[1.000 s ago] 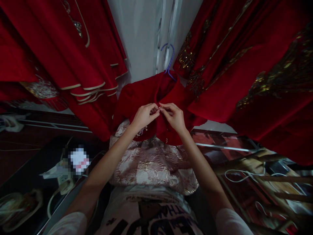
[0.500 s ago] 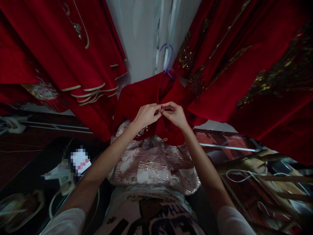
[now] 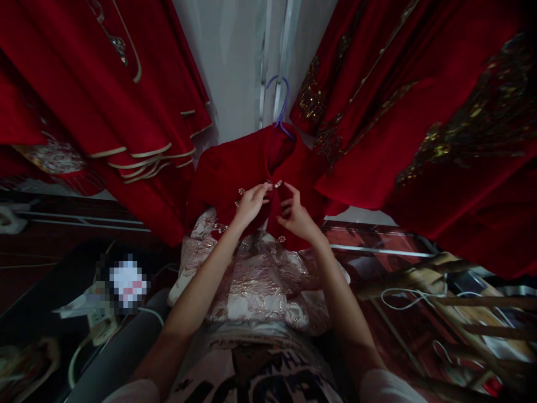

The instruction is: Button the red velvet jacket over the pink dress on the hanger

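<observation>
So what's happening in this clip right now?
A person works at the front opening of a red jacket hanging on a purple hanger. The left hand pinches the edge by a small metal clasp; the right hand touches the cloth beside it, fingers loose. More red garments hang around.

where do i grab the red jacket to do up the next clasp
Pinch the two front edges of the jacket just below the top clasp, coming from the front, one hand per side. The jacket hangs on a hanger, its opening facing you. Left hand and right hand are already there.
</observation>
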A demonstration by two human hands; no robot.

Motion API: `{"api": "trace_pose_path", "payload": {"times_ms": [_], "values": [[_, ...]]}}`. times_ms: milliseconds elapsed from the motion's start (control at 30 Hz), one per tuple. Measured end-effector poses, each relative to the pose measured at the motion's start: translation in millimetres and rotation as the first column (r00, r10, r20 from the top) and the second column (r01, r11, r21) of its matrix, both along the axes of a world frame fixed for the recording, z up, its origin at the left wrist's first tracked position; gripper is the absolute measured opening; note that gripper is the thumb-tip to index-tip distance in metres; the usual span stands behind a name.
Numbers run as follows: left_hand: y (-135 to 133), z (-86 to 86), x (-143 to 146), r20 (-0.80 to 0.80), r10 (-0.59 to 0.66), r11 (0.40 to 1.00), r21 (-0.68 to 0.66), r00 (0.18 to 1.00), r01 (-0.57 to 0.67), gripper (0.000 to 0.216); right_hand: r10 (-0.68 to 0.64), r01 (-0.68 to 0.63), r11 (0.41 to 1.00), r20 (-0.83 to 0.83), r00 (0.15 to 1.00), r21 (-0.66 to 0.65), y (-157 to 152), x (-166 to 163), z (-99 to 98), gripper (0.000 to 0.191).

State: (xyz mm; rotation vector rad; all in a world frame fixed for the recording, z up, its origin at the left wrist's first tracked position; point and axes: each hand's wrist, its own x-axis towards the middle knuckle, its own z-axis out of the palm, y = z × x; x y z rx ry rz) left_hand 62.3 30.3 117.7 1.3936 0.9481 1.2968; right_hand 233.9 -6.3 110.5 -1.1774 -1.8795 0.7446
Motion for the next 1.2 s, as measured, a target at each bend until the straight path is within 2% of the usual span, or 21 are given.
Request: {"api": "trace_pose_path", "payload": {"times_ms": [67, 167, 233, 300, 367, 400, 467, 533, 567, 700, 833, 933, 1067, 1200], "values": [[-0.3, 0.9, 3.6, -0.038, -0.04, 0.999, -0.029, 0.998, 0.039, 0.042, -0.036, 0.039, 0.995, 0.032, 0.999, -0.091, 5.3, 20.1, 2.8, 0.062], [-9.4, -2.9, 9.0, -0.12, -0.027, 1.0, 0.01, 0.992, 0.029, 0.045, -0.104, 0.099, 0.994, -0.133, 0.986, -0.046, 2.9, 39.8, 16.1, 0.026], [-18.8, -6.3, 9.6, -0.112, -0.04, 0.999, 0.026, 0.993, 0.044, 0.045, -0.094, 0.087, 0.995, -0.252, 0.963, -0.039, -6.2, 43.9, 30.3, 0.023], [-27.7, -9.2, 5.3, -0.069, -0.01, 1.0, 0.027, 0.998, 0.012, 0.043, -0.038, 0.01, 0.996, -0.306, 0.951, -0.092, -17.7, 43.2, 44.4, 0.027], [-33.5, -12.3, -4.5, -0.056, 0.17, 0.983, 0.078, 0.984, -0.166, 0.034, 0.045, -0.101, 0.983, -0.331, 0.942, -0.151, -26.8, 41.1, 54.2, 0.033], [-34.7, -14.3, -10.8, -0.063, 0.311, 0.944, 0.134, 0.948, -0.301, 0.026, 0.09, -0.153, 0.974, -0.335, 0.938, -0.169, -29.4, 40.1, 56.8, 0.035], [-34.1, -19.4, -23.6, -0.088, 0.569, 0.806, 0.261, 0.818, -0.532, 0.016, 0.158, -0.219, 0.962, -0.326, 0.932, -0.162, -30.5, 38.0, 57.7, 0.036], [-31.2, -25.2, -33.6, -0.157, 0.698, 0.697, 0.371, 0.698, -0.614, 0.02, 0.196, -0.245, 0.961, -0.311, 0.93, -0.127, -28.2, 34.5, 54.4, 0.037], [-29.8, -27.8, -36.9, -0.207, 0.722, 0.675, 0.419, 0.66, -0.607, 0.021, 0.208, -0.253, 0.961, -0.311, 0.927, -0.113, -26.7, 31.7, 52.0, 0.038], [-26.5, -34.1, -41.1, -0.334, 0.737, 0.66, 0.538, 0.587, -0.523, 0.017, 0.186, -0.249, 0.96, -0.374, 0.909, -0.128, -20.2, 10.7, 40.3, 0.034], [-24.1, -34.2, -44.1, -0.301, 0.713, 0.674, 0.545, 0.634, -0.5, 0.009, 0.036, -0.118, 0.982, -0.465, 0.885, -0.148, -4.0, -17.7, 27.2, 0.037], [-20.6, -32.6, -45.9, -0.325, 0.702, 0.685, 0.553, 0.634, -0.474, 0.018, -0.055, -0.046, 0.985, -0.553, 0.831, -0.167, 15.4, -33.5, 18.5, 0.043], [-16.9, -31.1, -43.2, -0.368, 0.696, 0.693, 0.571, 0.616, -0.44, 0.025, -0.038, -0.075, 0.982, -0.567, 0.823, -0.174, 34.0, -46.9, 9.1, 0.045], [-16.2, -30.3, -42.1, -0.254, 0.661, 0.715, 0.499, 0.706, -0.49, 0.02, 0.034, -0.099, 0.99, -0.514, 0.857, -0.099, 40.6, -59.9, -1.8, 0.032]]}}
